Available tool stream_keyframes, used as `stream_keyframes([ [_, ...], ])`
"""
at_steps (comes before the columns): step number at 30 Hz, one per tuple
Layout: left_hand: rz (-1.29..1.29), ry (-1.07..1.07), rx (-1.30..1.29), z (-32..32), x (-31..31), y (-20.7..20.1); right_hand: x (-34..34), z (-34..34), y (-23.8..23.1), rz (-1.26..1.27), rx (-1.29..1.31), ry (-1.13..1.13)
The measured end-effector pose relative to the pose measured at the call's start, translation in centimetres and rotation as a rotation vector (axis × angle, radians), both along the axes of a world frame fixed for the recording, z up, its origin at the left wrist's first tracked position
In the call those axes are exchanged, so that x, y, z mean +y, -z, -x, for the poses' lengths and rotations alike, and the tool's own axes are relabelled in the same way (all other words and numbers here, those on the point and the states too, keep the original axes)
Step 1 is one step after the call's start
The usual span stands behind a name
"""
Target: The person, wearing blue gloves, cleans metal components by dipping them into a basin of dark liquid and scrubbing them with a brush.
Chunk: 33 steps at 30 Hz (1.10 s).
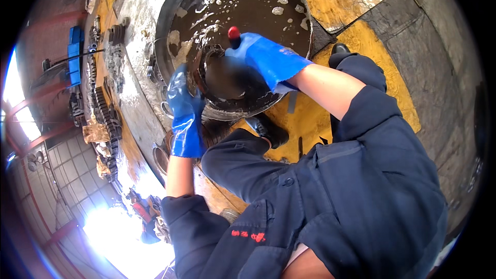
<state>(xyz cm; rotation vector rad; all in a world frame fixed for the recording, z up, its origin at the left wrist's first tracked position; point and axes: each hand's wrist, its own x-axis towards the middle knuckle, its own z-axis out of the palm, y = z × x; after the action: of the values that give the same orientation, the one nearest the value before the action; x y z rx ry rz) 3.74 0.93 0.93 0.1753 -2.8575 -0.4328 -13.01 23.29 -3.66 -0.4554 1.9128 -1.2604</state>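
Note:
A wide round metal basin (161, 36) stands in front of me, holding dark brown liquid (219, 13) with patches of foam. A dark, wet ring-shaped metal part (200, 70) sits at the basin's near side, partly in the liquid. My left hand (185, 104), in a blue rubber glove, is at the left edge of this part with its fingers curled around it. Above the part, my right hand (258, 57), gloved alike, is closed around a tool with a red-ended handle (234, 33). The tool's working end is hidden or blurred.
Stained yellow and grey sheets (392, 67) cover the floor. Several metal rings and chain-like parts (106, 108) lie along the left, near a blue box (75, 56). My shoe (271, 130) is close to the basin. Bright light glares at lower left.

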Motion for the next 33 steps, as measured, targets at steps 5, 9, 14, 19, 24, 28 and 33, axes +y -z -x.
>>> stream_keyframes([
  [5, -2.094, -0.291, -0.026, -6.3, -7.7, 8.5, 1.2, -0.1, -4.4, 0.04, -0.119, 0.026],
  [9, -1.8, -0.856, 0.16, -3.1, 0.8, 6.0, -0.4, -0.8, 0.6, 0.199, -0.121, 0.005],
  [14, -1.506, -0.824, 0.152, -3.2, 1.5, 4.6, -3.3, -6.6, 3.8, 0.756, -0.257, -0.078],
  [19, -1.64, -0.727, 0.35, -6.3, 3.2, 2.9, -5.0, -9.4, -0.5, 0.687, 0.345, -0.299],
  [24, -2.064, -0.613, 0.492, -5.1, 4.8, 2.7, -11.0, -4.0, 3.4, 0.489, 0.279, -0.26],
  [28, -3.514, -0.187, 1.844, -6.9, 5.5, 0.0, -12.5, -2.5, -1.1, 0.206, 0.118, -0.076],
  [33, -3.678, -0.119, 1.905, -6.6, 5.8, 0.0, -10.8, 0.2, 1.0, -0.074, 0.126, 0.169],
])
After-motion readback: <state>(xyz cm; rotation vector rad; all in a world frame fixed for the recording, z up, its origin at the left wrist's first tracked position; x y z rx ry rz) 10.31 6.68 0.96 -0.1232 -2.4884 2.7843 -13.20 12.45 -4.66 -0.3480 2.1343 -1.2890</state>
